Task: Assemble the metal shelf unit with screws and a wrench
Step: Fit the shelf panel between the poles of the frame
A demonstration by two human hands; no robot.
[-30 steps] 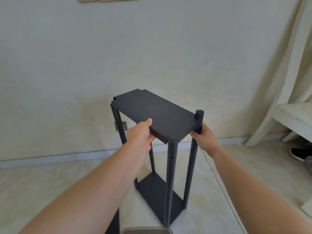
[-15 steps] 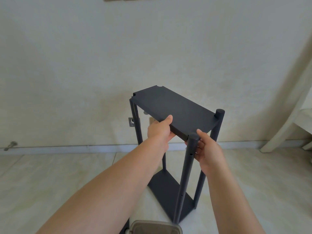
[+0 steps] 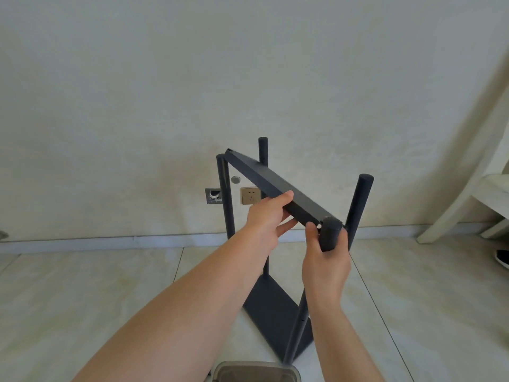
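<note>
A dark grey metal shelf unit stands on the floor before me, with a bottom shelf (image 3: 271, 312) and upright round posts. Its top shelf panel (image 3: 275, 183) lies tilted between the posts, seen nearly edge-on. My left hand (image 3: 268, 216) grips the panel's near long edge, thumb on top and fingers beneath. My right hand (image 3: 326, 260) is wrapped round the top of the near post (image 3: 330, 230) at the panel's corner. Other posts rise at the far left (image 3: 224, 194), far back (image 3: 263, 150) and right (image 3: 359, 199). No screws or wrench are visible.
A pale wall stands close behind the unit, with a socket (image 3: 250, 195) and a grey wall box (image 3: 213, 196) low on it. A white wooden stand (image 3: 473, 172) leans at the right, a shoe (image 3: 502, 257) beside it. A grey container rim (image 3: 256, 370) sits at the bottom edge.
The view dropped lower, so the top panel now looks edge-on. My right hand moved from the right post to the near post and now grips its top. My left hand kept hold of the panel's edge.
</note>
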